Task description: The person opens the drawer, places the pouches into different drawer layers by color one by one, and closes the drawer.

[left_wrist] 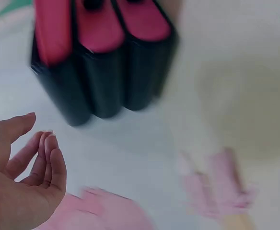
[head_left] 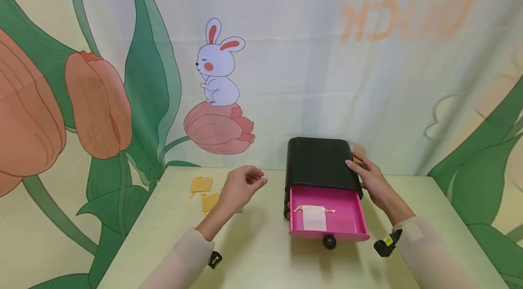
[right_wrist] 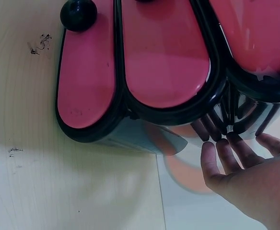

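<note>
A black drawer cabinet [head_left: 318,162] stands at the table's back, its top pink drawer [head_left: 345,209] pulled out. Inside that drawer lies a small white drawstring pouch [head_left: 314,217]. My right hand [head_left: 371,180] rests against the cabinet's right side; in the right wrist view its fingertips [right_wrist: 233,143] touch the black side wall. Left of the cabinet, my left hand [head_left: 241,187] hovers over the table with fingers loosely bent and nothing held. Beside that forearm lie two gold drawstring pouches, one farther back [head_left: 201,184] and one nearer [head_left: 211,202]. A pink pouch [left_wrist: 221,184] appears blurred in the left wrist view.
A round black knob [head_left: 329,242] sticks out from the drawer front toward the near side. Lower pink drawers [right_wrist: 166,57] are closed. Behind the pale table [head_left: 261,252] hangs a printed curtain [head_left: 278,53] with tulips and a rabbit.
</note>
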{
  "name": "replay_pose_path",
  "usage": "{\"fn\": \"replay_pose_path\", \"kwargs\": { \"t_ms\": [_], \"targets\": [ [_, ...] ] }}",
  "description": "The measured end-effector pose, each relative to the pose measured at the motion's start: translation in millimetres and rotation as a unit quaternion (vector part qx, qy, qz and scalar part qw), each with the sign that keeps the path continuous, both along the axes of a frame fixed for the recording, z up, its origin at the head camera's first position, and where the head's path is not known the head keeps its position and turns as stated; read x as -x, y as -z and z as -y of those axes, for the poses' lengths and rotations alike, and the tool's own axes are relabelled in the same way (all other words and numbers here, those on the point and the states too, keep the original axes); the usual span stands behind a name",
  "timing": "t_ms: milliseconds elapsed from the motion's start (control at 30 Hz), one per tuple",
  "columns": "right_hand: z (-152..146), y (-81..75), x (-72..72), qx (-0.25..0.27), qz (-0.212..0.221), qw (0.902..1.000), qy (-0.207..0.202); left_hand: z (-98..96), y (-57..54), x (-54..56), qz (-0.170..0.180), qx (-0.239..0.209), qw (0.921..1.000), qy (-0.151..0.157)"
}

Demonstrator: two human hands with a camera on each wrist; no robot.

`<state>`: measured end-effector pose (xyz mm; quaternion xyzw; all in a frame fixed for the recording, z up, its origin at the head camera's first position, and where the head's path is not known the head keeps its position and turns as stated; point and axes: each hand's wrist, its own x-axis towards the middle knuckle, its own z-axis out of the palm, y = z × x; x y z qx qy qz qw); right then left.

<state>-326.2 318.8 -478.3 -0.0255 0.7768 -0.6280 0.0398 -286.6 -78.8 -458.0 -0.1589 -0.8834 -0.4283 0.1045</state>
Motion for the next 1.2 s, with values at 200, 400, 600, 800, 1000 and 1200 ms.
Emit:
{"fn": "replay_pose_path", "kwargs": {
  "t_ms": [200, 400, 600, 800, 1000, 1200],
  "targets": [
    [-2, 0.9, 0.7, 0.006, -0.002, 1.0, -0.001, 23.7, 48.4, 35.1, 0.058, 0.005, 0.9965, -0.06],
    [-4, 1.8, 0.5, 0.006, -0.003, 1.0, 0.0, 19.3, 76.0, 51.8, 0.107, -0.022, 0.9926, -0.052],
    [-3, 1.6, 0.2, 0.004, -0.002, 1.0, 0.005, 6.7, 89.1, 67.5, 0.123, -0.034, 0.9896, -0.067],
    [-1, 1.4, 0.9, 0.004, -0.005, 1.0, 0.002, 3.2, 102.3, 84.2, 0.115, 0.037, 0.9881, -0.095],
    [1, 1.8, 1.7, 0.004, -0.005, 1.0, -0.002, 3.7, 114.2, 93.1, 0.056, 0.151, 0.9809, -0.109],
    [-2, 0.1, 0.6, -0.001, -0.003, 1.0, 0.003, 1.9, 116.3, 92.7, 0.004, 0.236, 0.9679, -0.086]
  ]
}}
